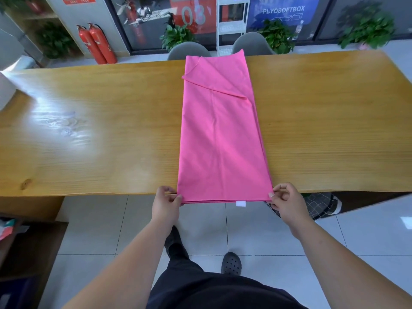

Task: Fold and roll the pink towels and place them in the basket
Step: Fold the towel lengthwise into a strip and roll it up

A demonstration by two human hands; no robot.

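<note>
A pink towel [220,134] lies folded into a long strip across the wooden table [89,130], running from the far edge to the near edge. Its near end hangs slightly over the table's front edge, with a small white tag [240,204] showing. My left hand [167,201] pinches the near left corner. My right hand [285,201] pinches the near right corner. A diagonal flap is folded over near the far end. A dark basket with a checked lining [321,206] sits under the table to the right, partly hidden by my right hand.
Two grey chairs [189,51] stand behind the table's far side. A white object [5,90] sits at the table's left end. Potted plants, two red fire extinguishers [98,43] and a white shelf line the back. A dark cabinet [26,248] stands at lower left.
</note>
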